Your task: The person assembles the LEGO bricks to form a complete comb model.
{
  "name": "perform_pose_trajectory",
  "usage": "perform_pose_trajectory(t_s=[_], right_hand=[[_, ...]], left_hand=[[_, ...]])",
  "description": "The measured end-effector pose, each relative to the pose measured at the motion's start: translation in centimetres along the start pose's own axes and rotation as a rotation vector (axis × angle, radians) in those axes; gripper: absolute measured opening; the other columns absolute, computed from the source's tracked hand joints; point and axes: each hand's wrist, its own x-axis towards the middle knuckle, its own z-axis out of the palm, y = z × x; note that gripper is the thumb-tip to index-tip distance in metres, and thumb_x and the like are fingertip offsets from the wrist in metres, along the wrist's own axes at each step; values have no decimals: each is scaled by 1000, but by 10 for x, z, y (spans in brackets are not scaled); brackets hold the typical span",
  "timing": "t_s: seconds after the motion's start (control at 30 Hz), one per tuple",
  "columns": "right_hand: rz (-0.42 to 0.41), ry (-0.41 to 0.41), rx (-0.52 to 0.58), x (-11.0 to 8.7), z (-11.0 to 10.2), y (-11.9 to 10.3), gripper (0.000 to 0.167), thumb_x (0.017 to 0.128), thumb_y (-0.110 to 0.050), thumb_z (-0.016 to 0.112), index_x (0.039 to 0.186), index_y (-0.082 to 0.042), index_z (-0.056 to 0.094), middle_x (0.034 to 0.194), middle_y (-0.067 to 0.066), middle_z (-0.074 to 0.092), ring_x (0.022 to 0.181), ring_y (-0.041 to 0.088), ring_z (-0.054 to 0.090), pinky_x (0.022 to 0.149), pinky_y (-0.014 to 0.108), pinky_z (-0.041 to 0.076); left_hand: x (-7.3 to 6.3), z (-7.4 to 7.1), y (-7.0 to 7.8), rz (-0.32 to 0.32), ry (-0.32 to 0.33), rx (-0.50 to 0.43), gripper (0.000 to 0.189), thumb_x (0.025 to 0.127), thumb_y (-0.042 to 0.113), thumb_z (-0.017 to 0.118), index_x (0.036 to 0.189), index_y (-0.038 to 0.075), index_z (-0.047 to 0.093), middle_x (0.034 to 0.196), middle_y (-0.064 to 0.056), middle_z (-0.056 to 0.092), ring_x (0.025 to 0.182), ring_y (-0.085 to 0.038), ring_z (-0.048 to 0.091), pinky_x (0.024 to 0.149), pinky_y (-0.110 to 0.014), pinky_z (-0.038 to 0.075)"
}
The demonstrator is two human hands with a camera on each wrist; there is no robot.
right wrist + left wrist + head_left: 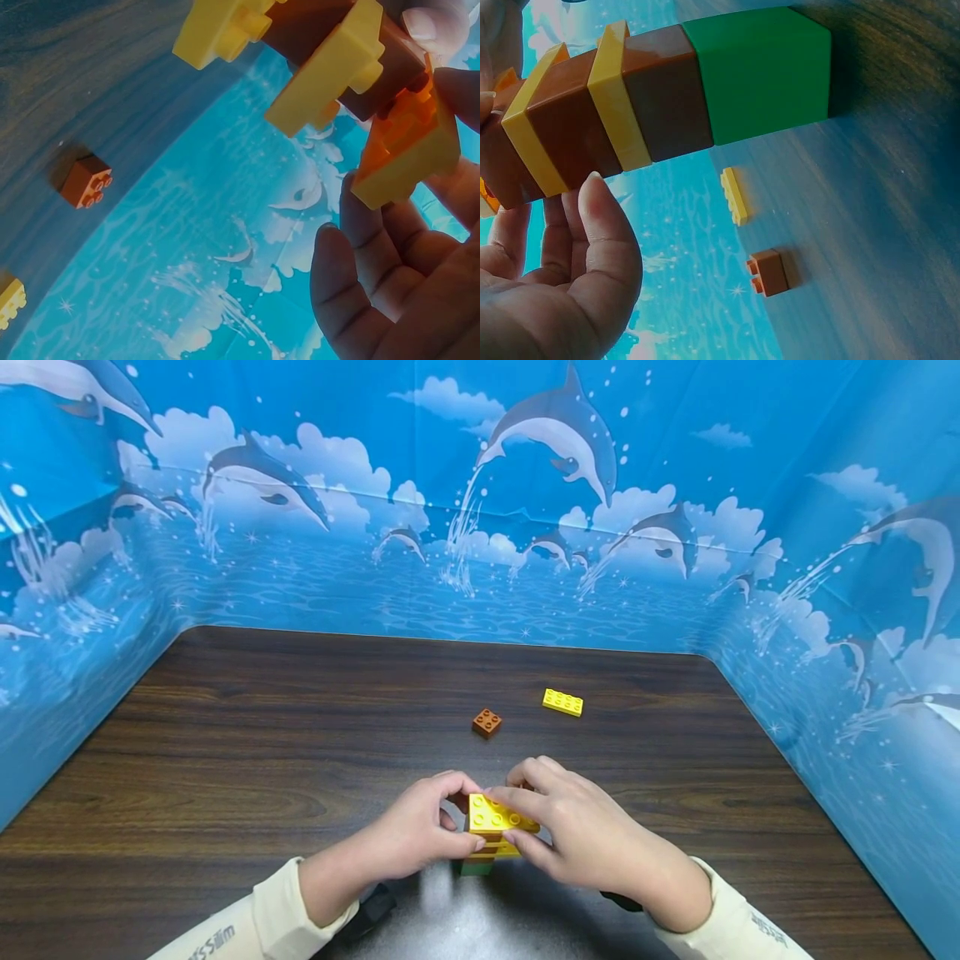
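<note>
A tower of toy building blocks stands on the table, with a green block [769, 79] at its base and brown blocks [574, 120] alternating with yellow plates [619, 97] above. My left hand [408, 827] grips the tower near its top, thumb on the near side. At the very top is a yellow eight-stud plate [495, 814], which my right hand [585, 822] pinches between thumb and fingers. In the right wrist view this plate sits tilted against the uppermost brown block, its hollow underside partly showing. The yellow plates stick out to the right of the tower.
Beyond the hands, a brown four-stud block [487, 722] lies on the dark wood table [300, 718]. A loose yellow plate [562, 702] lies farther back and to the right. A blue dolphin-print sheet [337, 568] surrounds the table at the back and sides.
</note>
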Motion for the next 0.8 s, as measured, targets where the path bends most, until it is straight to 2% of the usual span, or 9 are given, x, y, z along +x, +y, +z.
perform_pose_trajectory(t_s=[0.33,0.5,0.67,0.8], right_hand=[[14,-21,0,0,-1,-1,40,84,-26,74,123,-16,67,105,-6,56,89,8,46,69,22,45],[15,8,31,0,1,0,40,84,-25,74,122,-15,67,106,-6,57,90,8,47,71,23,46],[37,20,118,-2,4,2,44,85,-27,74,126,-16,64,110,-8,57,95,8,49,77,26,48],[95,49,222,-6,4,7,44,85,-26,74,126,-17,62,116,-8,58,104,9,52,85,33,51]], left_hand=[[0,-1,1,3,-8,26,33,81,14,74,110,6,61,103,-1,58,96,-19,52,78,-31,48],[-4,-2,5,12,21,-18,40,84,22,73,117,5,58,107,-4,58,99,-20,52,82,-34,48],[-7,-3,7,25,58,-44,39,87,22,71,118,3,57,110,-5,59,100,-21,52,83,-31,49],[-8,-2,6,44,66,-34,34,86,20,70,114,3,59,108,-5,59,100,-22,52,81,-28,50]])
